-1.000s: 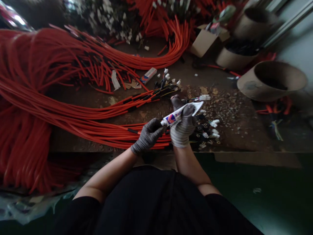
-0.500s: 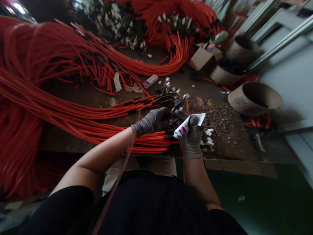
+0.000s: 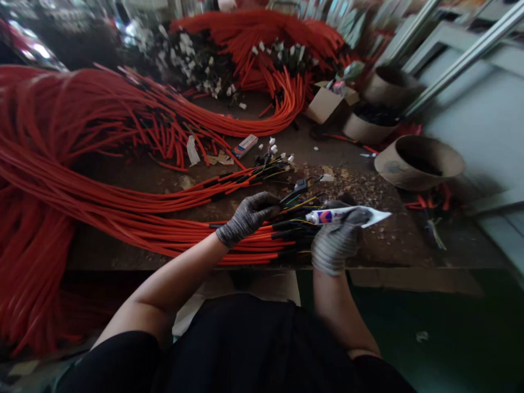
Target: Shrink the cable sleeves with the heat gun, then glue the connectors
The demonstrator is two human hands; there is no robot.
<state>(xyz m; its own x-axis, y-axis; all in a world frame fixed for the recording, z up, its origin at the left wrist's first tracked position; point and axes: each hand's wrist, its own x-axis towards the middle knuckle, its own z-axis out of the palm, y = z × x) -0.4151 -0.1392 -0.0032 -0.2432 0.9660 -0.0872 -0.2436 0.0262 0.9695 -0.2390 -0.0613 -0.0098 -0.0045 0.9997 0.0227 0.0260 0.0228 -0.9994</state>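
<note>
My left hand (image 3: 254, 214), in a grey knit glove, pinches a cable (image 3: 287, 200) whose black connector (image 3: 301, 185) sticks out up and to the right. My right hand (image 3: 338, 240), gloved the same way, is closed round a white squeeze tube (image 3: 343, 215) with a blue and red mark. The tube lies nearly level, its narrow end pointing left and its flat end to the right. Below both hands runs a bundle of orange cables (image 3: 241, 236) with black sleeves and thin wires; their right ends are partly hidden by the right hand.
Another orange cable bundle (image 3: 172, 185) ends in white connectors (image 3: 273, 148). A small printed box (image 3: 245, 146) lies behind it. Cardboard tubs (image 3: 417, 164) and an open carton (image 3: 326, 103) stand at the right. Scraps (image 3: 379, 191) litter the dark table.
My right hand has moved right with the tube, which has turned from slanted to nearly level. My left hand has shifted slightly left and down in view, the connector now showing clear of the fingers.
</note>
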